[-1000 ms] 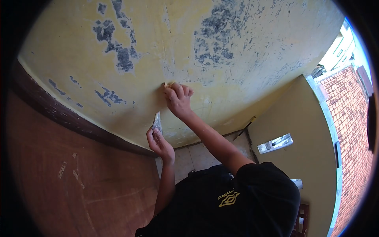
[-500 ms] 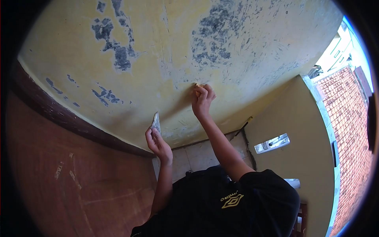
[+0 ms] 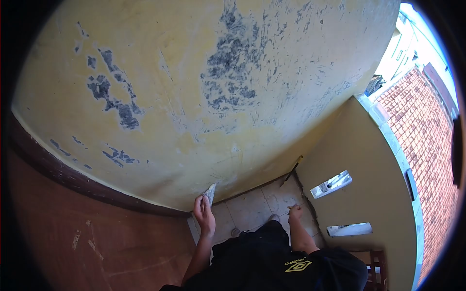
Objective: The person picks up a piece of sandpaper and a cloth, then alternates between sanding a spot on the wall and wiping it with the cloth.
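My left hand [image 3: 205, 216] is closed round a pale, whitish flat piece [image 3: 210, 192] that looks like a scraper blade and points up beside the wall's lower part. Lower right of it, away from the wall, my right hand [image 3: 295, 212] is closed on a small yellowish thing too small to name. In front stands a yellow wall [image 3: 184, 150] with dark patches of worn paint [image 3: 230, 72] and fine scratches.
A stick with a yellow end [image 3: 292, 169] leans in the corner above the tiled floor [image 3: 250, 208]. At the right is a low wall [image 3: 340, 145] with slots; a tiled roof [image 3: 417, 126] lies beyond. A brown door-like surface [image 3: 131, 242] fills the lower left.
My right hand has left the wall and dropped down to the right, over the floor. My left hand, still holding the pale piece, sits lower in view. The camera view has shifted.
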{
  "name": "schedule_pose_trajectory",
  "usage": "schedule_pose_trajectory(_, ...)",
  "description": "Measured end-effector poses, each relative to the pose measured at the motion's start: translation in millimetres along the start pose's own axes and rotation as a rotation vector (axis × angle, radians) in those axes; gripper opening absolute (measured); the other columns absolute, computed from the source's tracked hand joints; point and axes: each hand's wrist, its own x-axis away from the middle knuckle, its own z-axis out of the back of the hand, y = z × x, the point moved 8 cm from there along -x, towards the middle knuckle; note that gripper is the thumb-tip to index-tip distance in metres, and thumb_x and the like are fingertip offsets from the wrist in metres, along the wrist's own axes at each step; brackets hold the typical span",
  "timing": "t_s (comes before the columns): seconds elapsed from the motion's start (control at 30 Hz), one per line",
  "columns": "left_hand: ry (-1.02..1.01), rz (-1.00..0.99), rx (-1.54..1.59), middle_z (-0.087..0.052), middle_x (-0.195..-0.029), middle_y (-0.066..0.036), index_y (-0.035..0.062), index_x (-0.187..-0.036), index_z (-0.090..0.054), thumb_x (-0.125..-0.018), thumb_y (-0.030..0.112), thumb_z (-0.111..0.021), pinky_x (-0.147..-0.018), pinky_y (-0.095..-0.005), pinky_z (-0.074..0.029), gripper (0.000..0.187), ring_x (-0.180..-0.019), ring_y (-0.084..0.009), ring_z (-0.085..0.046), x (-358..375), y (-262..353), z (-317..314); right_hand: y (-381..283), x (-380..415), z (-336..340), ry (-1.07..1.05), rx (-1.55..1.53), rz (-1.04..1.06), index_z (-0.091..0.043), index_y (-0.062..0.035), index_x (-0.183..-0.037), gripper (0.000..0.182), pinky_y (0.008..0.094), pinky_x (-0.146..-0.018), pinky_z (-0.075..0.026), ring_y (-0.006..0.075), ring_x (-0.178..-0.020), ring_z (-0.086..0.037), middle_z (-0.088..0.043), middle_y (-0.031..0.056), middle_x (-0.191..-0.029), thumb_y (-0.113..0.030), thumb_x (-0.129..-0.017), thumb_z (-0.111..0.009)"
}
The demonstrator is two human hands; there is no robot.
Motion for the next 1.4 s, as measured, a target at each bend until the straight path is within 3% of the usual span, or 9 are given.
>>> schedule_pose_trajectory(0.17,-0.279,0.118,-0.004,-0.063,-0.104,-0.001,-0.0013,-0.114,-0.063,-0.113,0.019,-0.056,-0.088,-0.0236,-0.046,0.022,-0.098,-0.0061,-0.057,12.0,-17.2,-49.5,-9.0,8.8,28.2,-0.493,0.215,0.081,-0.052,-0.0039,-0.113,0.024,0.0333,-0.046,-0.049,0.0172,-0.058,-0.064,-0.066,0.0086,-0.082,-0.017,-0.103,-0.069)
schedule_pose_trajectory(0.33,-0.488,0.111,-0.055,-0.065,-0.099,-0.001,-0.0024,-0.117,-0.066,-0.112,0.021,-0.058,-0.086,-0.0241,-0.047,0.025,-0.094,-0.0068,-0.059,19.6,-5.5,-138.9,-25.4,49.0,50.8,-0.430,0.024,0.043,-0.064,-0.0007,-0.108,0.024,0.0368,-0.060,-0.056,0.0199,-0.067,-0.067,-0.067,0.0094,-0.080,-0.018,-0.097,-0.076)
schedule_pose_trajectory(0.5,-0.500,0.100,0.072,-0.062,-0.095,0.002,-0.0008,-0.111,-0.066,-0.111,0.017,-0.060,-0.078,-0.0223,-0.043,0.019,-0.088,-0.0043,-0.054,33.8,34.3,-243.5,-64.0,-2.8,34.2,-0.504,0.531,0.780,-0.065,0.0001,-0.102,0.025,0.0344,-0.062,-0.057,0.0167,-0.070,-0.070,-0.070,0.0085,-0.079,-0.020,-0.095,-0.078)
schedule_pose_trajectory(0.53,-0.541,0.117,0.053,-0.066,-0.100,-0.001,-0.0021,-0.116,-0.067,-0.111,0.019,-0.059,-0.085,-0.0235,-0.046,0.022,-0.095,-0.0063,-0.058,38.9,35.4,-260.3,-73.8,-19.0,33.8,-0.527,0.477,0.610,-0.069,0.0006,-0.105,0.034,0.0403,-0.073,-0.056,0.0264,-0.078,-0.070,-0.070,0.0165,-0.091,-0.029,-0.092,-0.080)
schedule_pose_trajectory(0.7,-0.709,0.221,0.116,-0.070,-0.116,-0.005,-0.0030,-0.129,-0.064,-0.111,0.017,-0.058,-0.099,-0.0258,-0.047,0.027,-0.111,-0.0102,-0.062,81.3,56.1,-334.7,-108.5,-97.6,26.1,-0.400,-0.087,0.087,-0.065,-0.0023,-0.119,0.032,0.0320,-0.058,-0.054,0.0155,-0.075,-0.068,-0.069,0.0087,-0.097,-0.021,-0.096,-0.078)
schedule_pose_trajectory(0.8,-0.758,0.427,0.337,-0.064,-0.135,-0.009,-0.0044,-0.146,-0.050,-0.107,0.011,-0.062,-0.109,-0.0294,-0.043,0.043,-0.127,-0.0141,-0.057,105.3,53.2,-368.5,-172.5,-119.5,29.4,-0.410,-0.238,-0.103,-0.062,-0.0032,-0.127,0.039,0.0334,-0.059,-0.054,0.0158,-0.075,-0.068,-0.069,0.0069,-0.099,-0.020,-0.096,-0.078)
schedule_pose_trajectory(1.07,-0.601,0.652,0.449,-0.058,-0.143,-0.011,-0.0001,-0.150,-0.047,-0.109,0.018,-0.052,-0.117,-0.0406,-0.041,0.045,-0.135,-0.0210,-0.056,120.4,10.1,-439.5,-477.3,-100.6,80.8,-0.679,-0.317,0.572,-0.061,-0.0080,-0.125,0.040,0.0330,-0.088,-0.055,0.0173,-0.106,-0.066,-0.064,0.0059,-0.122,-0.014,-0.091,-0.082)
schedule_pose_trajectory(1.2,-0.580,0.623,0.485,-0.057,-0.145,-0.010,0.0004,-0.152,-0.045,-0.109,0.017,-0.051,-0.115,-0.0404,-0.043,0.046,-0.134,-0.0202,-0.054,122.8,20.7,-467.0,-639.5,-103.8,167.9,-0.282,-0.244,1.127,-0.064,-0.0070,-0.120,0.036,0.0332,-0.087,-0.055,0.0184,-0.100,-0.069,-0.069,0.0074,-0.114,-0.012,-0.090,-0.082)
schedule_pose_trajectory(1.4,-0.568,0.595,0.533,-0.058,-0.143,-0.010,0.0015,-0.148,-0.050,-0.110,0.017,-0.051,-0.112,-0.0402,-0.046,0.041,-0.130,-0.0196,-0.057,127.9,16.9,-480.1,-773.9,-171.5,182.5,-0.112,0.216,1.221,-0.069,-0.0090,-0.119,0.038,0.0447,-0.090,-0.055,0.0311,-0.105,-0.072,-0.075,0.0098,-0.113,-0.021,-0.085,-0.084)
